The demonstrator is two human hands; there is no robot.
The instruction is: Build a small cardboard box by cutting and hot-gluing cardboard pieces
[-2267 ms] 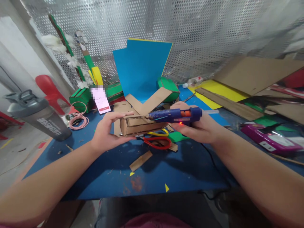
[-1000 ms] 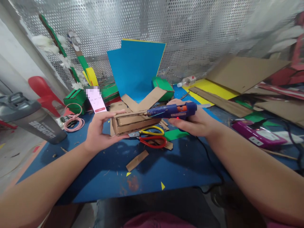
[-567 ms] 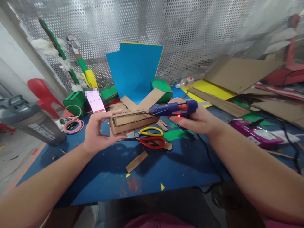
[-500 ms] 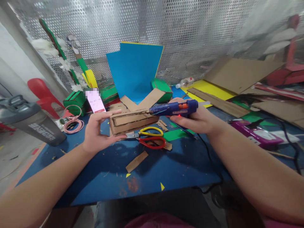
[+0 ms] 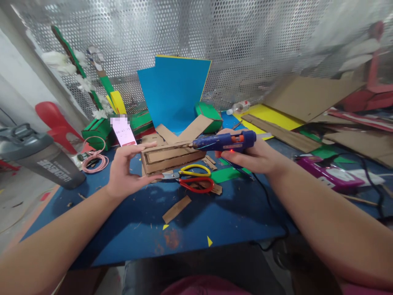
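Observation:
My left hand (image 5: 124, 168) grips the left end of a small cardboard box (image 5: 172, 160), thumb below and fingers above, holding it over the table. In my right hand (image 5: 253, 155) is a blue glue gun (image 5: 225, 141) with an orange part and a lit red light. Its nozzle points left and is at the box's upper edge; whether it touches cannot be made out. Beneath the box lie scissors (image 5: 198, 184) with one yellow and one red handle, their blades partly hidden. A black cord (image 5: 270, 200) runs down below my right hand.
On the blue table (image 5: 129, 229) lie cardboard scraps (image 5: 177, 209). A shaker bottle (image 5: 46, 157), pink cable (image 5: 95, 159) and phone (image 5: 123, 131) stand or lie left. Blue boards (image 5: 178, 92) rise behind. Cardboard sheets (image 5: 310, 96) and a purple device (image 5: 327, 174) are right.
Both hands, the box and the glue gun keep almost the same positions. The view has shifted very slightly, and the phone's timer display has advanced.

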